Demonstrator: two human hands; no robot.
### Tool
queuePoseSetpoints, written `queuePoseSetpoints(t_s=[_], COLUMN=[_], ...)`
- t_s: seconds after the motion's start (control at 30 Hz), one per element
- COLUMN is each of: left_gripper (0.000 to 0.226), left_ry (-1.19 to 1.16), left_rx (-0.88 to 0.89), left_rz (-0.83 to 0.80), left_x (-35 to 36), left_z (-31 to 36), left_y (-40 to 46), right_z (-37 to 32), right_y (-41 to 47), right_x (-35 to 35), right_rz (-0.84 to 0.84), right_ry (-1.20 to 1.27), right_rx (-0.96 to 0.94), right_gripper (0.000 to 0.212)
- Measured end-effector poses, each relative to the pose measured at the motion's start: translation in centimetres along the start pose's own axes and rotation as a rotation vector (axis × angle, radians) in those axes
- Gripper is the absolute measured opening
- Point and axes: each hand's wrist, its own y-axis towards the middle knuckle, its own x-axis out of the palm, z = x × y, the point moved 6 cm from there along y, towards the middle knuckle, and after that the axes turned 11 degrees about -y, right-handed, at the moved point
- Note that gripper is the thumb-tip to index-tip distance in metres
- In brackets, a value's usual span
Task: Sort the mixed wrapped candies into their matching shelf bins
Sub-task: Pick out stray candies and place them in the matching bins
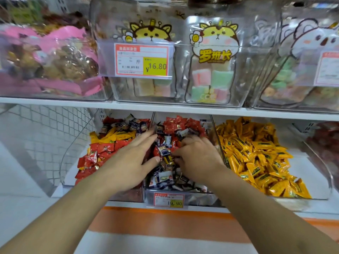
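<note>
The bins [310,180] are clear, glossy plastic with smooth walls that catch reflections. The candies [256,154] are sealed in shiny film wrappers, crinkled and reflective: yellow, red [95,153] and dark blue with white [165,177]. The upper tubs [244,85] are the same transparent plastic; the pouches [214,57] inside are glossy clear film with printed figures. The price tags [142,60] are matt printed paper in clear plastic holders. The shelf [55,100] has a smooth white painted finish. The side panel [51,131] is white wire mesh.
</note>
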Motion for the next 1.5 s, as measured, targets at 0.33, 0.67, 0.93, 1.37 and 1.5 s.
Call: queuePoseSetpoints(t_s=[0.33, 0.67, 0.93, 1.37, 1.5], left_gripper=[0.07, 0.069, 0.07, 0.07, 0.069], left_ry=[-0.013, -0.02, -0.026, 0.001, -0.01], left_rx=[-0.005, -0.039, -0.004, -0.005, -0.012], left_rz=[0.003, -0.004, 0.01, 0.029, 0.044], left_x=[0.3, 0.7, 1.0, 1.2, 1.0], left_z=[0.0, 0.2, 0.3, 0.3, 0.3], left_y=[-0.1, -0.3, 0.1, 0.3, 0.3], right_z=[-1.1, 0.0, -0.9, -0.7, -0.1], right_y=[-0.1, 0.9, 1.7, 1.3, 0.8], right_x=[0.0, 2.6, 2.5, 2.9, 1.8], right_rz=[0.093, 0.113, -0.043, -0.11, -0.012], right_ry=[0.376, 0.265, 0.188, 0.384, 0.441], right_rx=[-0.094, 0.093, 0.236, 0.303, 0.242], right_gripper=[0.023, 0.01, 0.038, 0.015, 0.016])
